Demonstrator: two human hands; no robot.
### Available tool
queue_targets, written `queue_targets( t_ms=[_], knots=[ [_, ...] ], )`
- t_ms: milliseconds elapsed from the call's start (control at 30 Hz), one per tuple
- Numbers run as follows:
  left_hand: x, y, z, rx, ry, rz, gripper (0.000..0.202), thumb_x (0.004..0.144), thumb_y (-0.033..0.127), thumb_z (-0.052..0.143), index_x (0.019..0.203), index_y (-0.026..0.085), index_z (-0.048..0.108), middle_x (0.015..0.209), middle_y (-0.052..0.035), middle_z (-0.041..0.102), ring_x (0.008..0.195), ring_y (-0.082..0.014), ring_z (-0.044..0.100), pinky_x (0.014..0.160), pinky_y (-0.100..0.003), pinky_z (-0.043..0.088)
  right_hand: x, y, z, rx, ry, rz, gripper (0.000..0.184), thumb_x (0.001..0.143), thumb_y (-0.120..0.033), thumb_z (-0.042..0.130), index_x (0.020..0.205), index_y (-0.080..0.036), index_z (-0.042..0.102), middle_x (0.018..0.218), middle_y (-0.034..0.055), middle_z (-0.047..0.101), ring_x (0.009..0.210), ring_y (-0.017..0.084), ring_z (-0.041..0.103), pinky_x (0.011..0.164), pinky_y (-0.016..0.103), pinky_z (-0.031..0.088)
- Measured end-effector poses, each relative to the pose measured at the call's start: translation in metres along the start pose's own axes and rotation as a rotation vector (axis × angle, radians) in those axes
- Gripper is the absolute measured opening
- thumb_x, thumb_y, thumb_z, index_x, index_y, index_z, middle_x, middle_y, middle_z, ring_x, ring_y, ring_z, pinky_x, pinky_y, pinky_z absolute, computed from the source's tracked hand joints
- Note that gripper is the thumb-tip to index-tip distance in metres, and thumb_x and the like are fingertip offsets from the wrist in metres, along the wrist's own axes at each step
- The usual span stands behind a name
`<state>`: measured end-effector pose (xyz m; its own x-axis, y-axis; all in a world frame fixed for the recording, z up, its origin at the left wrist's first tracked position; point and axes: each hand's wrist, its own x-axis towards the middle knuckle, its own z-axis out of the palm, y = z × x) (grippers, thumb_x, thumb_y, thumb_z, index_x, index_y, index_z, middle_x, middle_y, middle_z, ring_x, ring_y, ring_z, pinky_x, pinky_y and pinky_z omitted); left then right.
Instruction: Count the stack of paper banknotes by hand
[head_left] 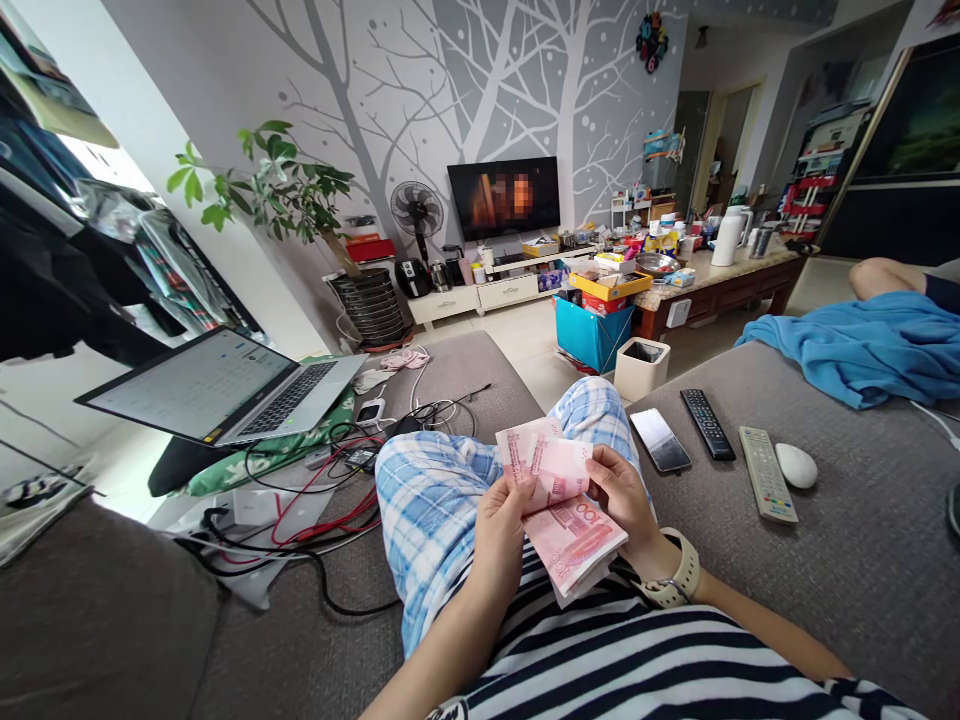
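I am sitting on a grey sofa with a stack of pink 100-yuan banknotes [570, 530] over my lap. My left hand [501, 530] grips the stack at its left side, thumb pressed on top. My right hand [626, 500], with a pale watch on the wrist, pinches the upper notes [544, 462], which are folded back and lifted away from the stack. Both hands are closed on the notes. My knees in blue plaid trousers [435, 490] lie just beyond them.
A phone [660, 440], two remotes [707, 424] [766, 487] and a white mouse [796, 465] lie on the sofa to my right. An open laptop [225, 385] and tangled cables [330, 500] sit to my left. Another person's knee [885, 275] and a blue blanket [855, 345] are far right.
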<state>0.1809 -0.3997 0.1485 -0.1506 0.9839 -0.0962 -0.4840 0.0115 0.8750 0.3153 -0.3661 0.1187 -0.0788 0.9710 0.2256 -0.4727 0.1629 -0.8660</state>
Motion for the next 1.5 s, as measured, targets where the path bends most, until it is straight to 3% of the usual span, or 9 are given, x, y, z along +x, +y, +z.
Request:
queue_targets(
  t_ms=[367,667,1233,1500],
  knots=[
    [0.000,0.002,0.001,0.023,0.046,0.021,0.018,0.067,0.030,0.068,0.077,0.016,0.071,0.058,0.0001,0.064,0.049,-0.0153,0.056,0.052,-0.026,0.044,-0.004,-0.009,0.005,-0.088,0.000,-0.018,0.026,0.075,-0.038,0.067,0.061,-0.019,0.054,0.057,-0.0034,0.044,0.053,0.011,0.035,0.053,0.026,0.029],
    [0.002,0.008,0.001,0.124,0.207,0.139,0.018,0.073,0.029,0.058,0.067,0.016,0.070,0.071,-0.0020,0.070,0.070,-0.0194,0.063,0.071,-0.029,0.049,-0.003,0.000,0.002,0.004,-0.016,0.068,0.028,0.075,-0.041,0.069,0.066,-0.019,0.054,0.053,-0.0048,0.040,0.046,0.009,0.030,0.045,0.025,0.021],
    [-0.001,0.014,0.006,0.181,0.185,0.163,0.020,0.073,0.029,0.057,0.064,0.017,0.069,0.077,-0.0049,0.072,0.074,-0.0206,0.064,0.073,-0.030,0.049,-0.003,-0.002,0.004,0.059,-0.029,0.083,0.028,0.074,-0.039,0.070,0.066,-0.019,0.052,0.050,-0.0068,0.035,0.042,0.006,0.023,0.043,0.025,0.014],
    [-0.002,0.015,0.007,0.190,0.172,0.169,0.020,0.073,0.028,0.057,0.061,0.017,0.068,0.065,-0.0022,0.068,0.064,-0.0182,0.059,0.070,-0.029,0.049,-0.003,-0.002,0.004,0.032,-0.021,0.091,0.029,0.074,-0.041,0.070,0.067,-0.019,0.052,0.052,-0.0060,0.038,0.044,0.007,0.027,0.044,0.025,0.017]
  ],
)
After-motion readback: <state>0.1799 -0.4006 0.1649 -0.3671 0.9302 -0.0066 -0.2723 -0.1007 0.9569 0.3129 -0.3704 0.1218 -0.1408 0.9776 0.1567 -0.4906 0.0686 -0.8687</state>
